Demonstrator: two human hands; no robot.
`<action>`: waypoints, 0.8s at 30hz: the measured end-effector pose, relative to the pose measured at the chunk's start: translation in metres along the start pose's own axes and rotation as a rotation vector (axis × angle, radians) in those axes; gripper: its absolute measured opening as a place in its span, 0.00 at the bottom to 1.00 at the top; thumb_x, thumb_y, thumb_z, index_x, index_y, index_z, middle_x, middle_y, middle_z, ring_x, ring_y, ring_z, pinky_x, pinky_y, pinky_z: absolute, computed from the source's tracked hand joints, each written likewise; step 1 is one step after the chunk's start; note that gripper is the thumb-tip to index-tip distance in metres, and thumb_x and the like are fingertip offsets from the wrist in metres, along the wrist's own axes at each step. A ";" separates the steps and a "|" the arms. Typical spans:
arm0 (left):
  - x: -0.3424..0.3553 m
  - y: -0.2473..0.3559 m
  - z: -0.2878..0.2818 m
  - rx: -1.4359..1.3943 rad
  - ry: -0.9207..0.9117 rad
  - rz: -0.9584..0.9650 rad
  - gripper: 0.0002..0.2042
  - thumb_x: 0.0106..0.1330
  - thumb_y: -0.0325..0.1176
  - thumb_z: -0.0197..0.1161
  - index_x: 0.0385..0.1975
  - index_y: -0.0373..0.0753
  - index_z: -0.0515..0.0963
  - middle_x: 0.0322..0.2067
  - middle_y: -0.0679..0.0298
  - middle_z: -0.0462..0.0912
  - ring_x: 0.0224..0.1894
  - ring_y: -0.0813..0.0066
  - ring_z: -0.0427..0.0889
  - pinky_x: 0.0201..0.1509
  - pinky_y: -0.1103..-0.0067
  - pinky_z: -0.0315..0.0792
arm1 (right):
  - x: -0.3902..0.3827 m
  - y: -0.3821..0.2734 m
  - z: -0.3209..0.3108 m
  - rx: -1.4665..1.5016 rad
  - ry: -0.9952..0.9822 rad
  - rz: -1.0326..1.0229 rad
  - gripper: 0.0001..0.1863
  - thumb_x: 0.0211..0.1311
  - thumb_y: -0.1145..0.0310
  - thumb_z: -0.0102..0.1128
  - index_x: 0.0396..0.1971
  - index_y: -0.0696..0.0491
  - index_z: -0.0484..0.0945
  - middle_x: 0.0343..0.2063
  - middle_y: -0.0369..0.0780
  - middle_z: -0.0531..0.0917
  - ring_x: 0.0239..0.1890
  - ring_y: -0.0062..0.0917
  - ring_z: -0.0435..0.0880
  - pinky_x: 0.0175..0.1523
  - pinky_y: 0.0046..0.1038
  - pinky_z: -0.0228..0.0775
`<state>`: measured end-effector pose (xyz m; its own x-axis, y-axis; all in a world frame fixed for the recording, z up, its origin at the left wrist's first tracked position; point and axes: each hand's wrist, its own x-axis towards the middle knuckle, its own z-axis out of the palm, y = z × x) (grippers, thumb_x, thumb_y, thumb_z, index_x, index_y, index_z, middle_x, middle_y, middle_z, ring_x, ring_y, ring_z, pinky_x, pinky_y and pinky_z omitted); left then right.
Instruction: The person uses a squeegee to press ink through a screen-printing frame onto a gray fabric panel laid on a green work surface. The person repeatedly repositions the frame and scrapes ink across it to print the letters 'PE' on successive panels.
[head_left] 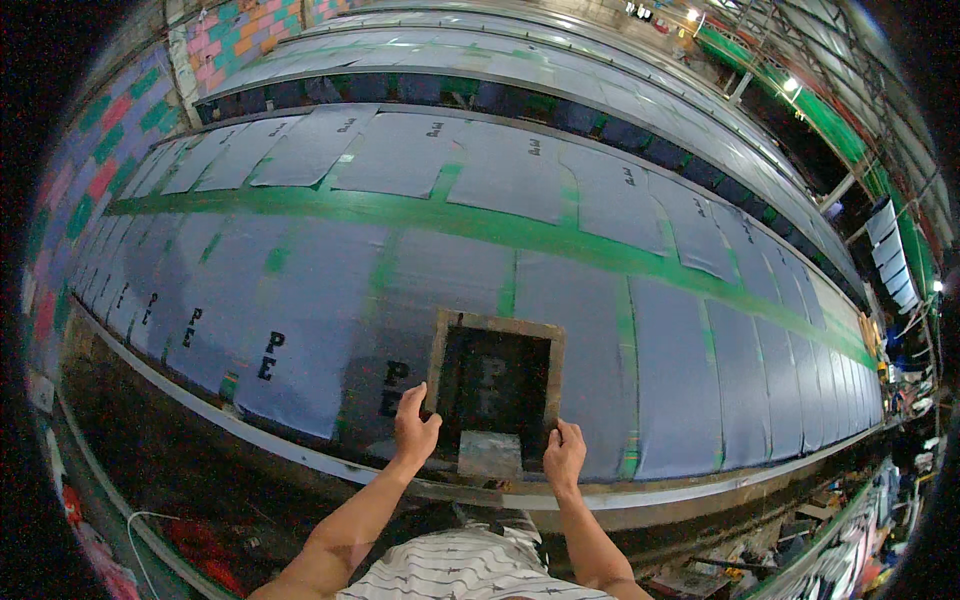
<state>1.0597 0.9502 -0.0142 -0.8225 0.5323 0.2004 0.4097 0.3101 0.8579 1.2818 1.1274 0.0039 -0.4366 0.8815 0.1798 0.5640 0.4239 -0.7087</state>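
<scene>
I'm gripping dark-centred frame point(500, 321): left hand point(415, 428) clasping left side, right hand point(565, 457) clasping right lower corner. Frame sitting over grey-blue panels point(592, 385), near table edge point(680, 496); contact unclear. Should be keeping grip even, frame level, avoiding sideways drag.

Frame point(505, 322): apparently wood, matt and worn. Screen point(520, 400) within it: dark, its material unclear. Panels point(675, 385): blue-grey cloth, matt, mostly smooth. Worktop point(530, 236): green, smooth, faintly glossy. Edge rail point(690, 489): smooth, metal-looking. Shirt point(455, 572): striped matt cloth.
</scene>
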 end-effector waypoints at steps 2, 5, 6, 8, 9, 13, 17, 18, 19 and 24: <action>-0.012 0.016 0.027 0.027 0.009 0.023 0.29 0.53 0.20 0.63 0.61 0.31 0.72 0.56 0.48 0.75 0.60 0.49 0.73 0.65 0.64 0.68 | 0.008 0.026 -0.020 0.002 -0.023 0.008 0.13 0.63 0.74 0.57 0.46 0.59 0.81 0.39 0.48 0.81 0.42 0.46 0.81 0.48 0.41 0.73; -0.025 0.031 0.059 0.039 0.034 0.009 0.29 0.53 0.20 0.63 0.60 0.30 0.72 0.55 0.49 0.76 0.60 0.50 0.74 0.64 0.64 0.69 | 0.018 0.052 -0.048 -0.002 -0.079 0.031 0.13 0.63 0.73 0.57 0.47 0.58 0.81 0.39 0.48 0.81 0.43 0.46 0.80 0.49 0.41 0.73; -0.028 0.036 0.066 0.033 0.026 -0.012 0.29 0.53 0.20 0.63 0.60 0.30 0.72 0.55 0.49 0.76 0.60 0.50 0.74 0.64 0.64 0.69 | 0.020 0.056 -0.055 -0.001 -0.099 0.042 0.14 0.63 0.73 0.57 0.47 0.58 0.81 0.39 0.48 0.81 0.43 0.46 0.80 0.49 0.41 0.73; -0.033 0.045 0.076 0.024 0.009 -0.050 0.29 0.53 0.21 0.63 0.60 0.30 0.72 0.55 0.49 0.76 0.59 0.50 0.74 0.64 0.64 0.69 | 0.025 0.070 -0.062 -0.012 -0.110 0.025 0.14 0.63 0.73 0.57 0.48 0.57 0.81 0.39 0.48 0.81 0.43 0.46 0.80 0.49 0.41 0.73; -0.035 0.048 0.080 0.023 0.012 -0.041 0.29 0.53 0.21 0.63 0.60 0.30 0.72 0.55 0.49 0.75 0.59 0.50 0.74 0.64 0.64 0.69 | 0.025 0.076 -0.065 -0.015 -0.114 0.018 0.15 0.63 0.73 0.57 0.48 0.57 0.81 0.38 0.48 0.80 0.43 0.46 0.80 0.50 0.41 0.73; -0.042 0.046 0.092 0.039 0.018 -0.010 0.29 0.53 0.21 0.63 0.60 0.30 0.72 0.55 0.49 0.76 0.59 0.49 0.74 0.64 0.65 0.69 | 0.021 0.087 -0.071 0.033 -0.067 -0.019 0.13 0.64 0.74 0.55 0.46 0.59 0.82 0.35 0.48 0.80 0.38 0.44 0.79 0.46 0.38 0.71; -0.044 0.046 0.096 0.039 -0.008 -0.027 0.29 0.53 0.21 0.63 0.60 0.29 0.72 0.56 0.48 0.75 0.60 0.49 0.74 0.64 0.65 0.69 | 0.017 0.099 -0.069 0.022 -0.070 0.022 0.13 0.64 0.74 0.54 0.45 0.59 0.82 0.36 0.48 0.80 0.39 0.45 0.79 0.46 0.39 0.71; -0.046 0.046 0.098 0.038 -0.014 -0.028 0.29 0.53 0.21 0.63 0.60 0.29 0.72 0.56 0.48 0.75 0.60 0.49 0.74 0.64 0.65 0.69 | 0.016 0.102 -0.070 0.014 -0.076 0.037 0.13 0.64 0.74 0.54 0.45 0.59 0.82 0.36 0.48 0.80 0.39 0.45 0.79 0.47 0.39 0.71; -0.048 0.047 0.099 0.038 -0.021 -0.029 0.29 0.53 0.21 0.63 0.60 0.29 0.71 0.56 0.48 0.75 0.60 0.49 0.74 0.65 0.65 0.69 | 0.013 0.104 -0.072 0.003 -0.070 0.037 0.13 0.64 0.74 0.54 0.45 0.59 0.82 0.36 0.48 0.80 0.39 0.45 0.79 0.47 0.39 0.71; -0.054 0.046 0.104 0.049 -0.043 -0.030 0.29 0.53 0.21 0.63 0.61 0.29 0.71 0.58 0.48 0.74 0.61 0.48 0.73 0.65 0.63 0.68 | 0.010 0.098 -0.081 0.007 -0.082 0.056 0.13 0.64 0.73 0.55 0.45 0.61 0.81 0.36 0.49 0.80 0.41 0.46 0.80 0.48 0.39 0.71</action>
<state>1.1647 1.0178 -0.0346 -0.8173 0.5554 0.1537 0.4049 0.3638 0.8388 1.3899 1.1944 -0.0082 -0.4603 0.8838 0.0837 0.5842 0.3726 -0.7210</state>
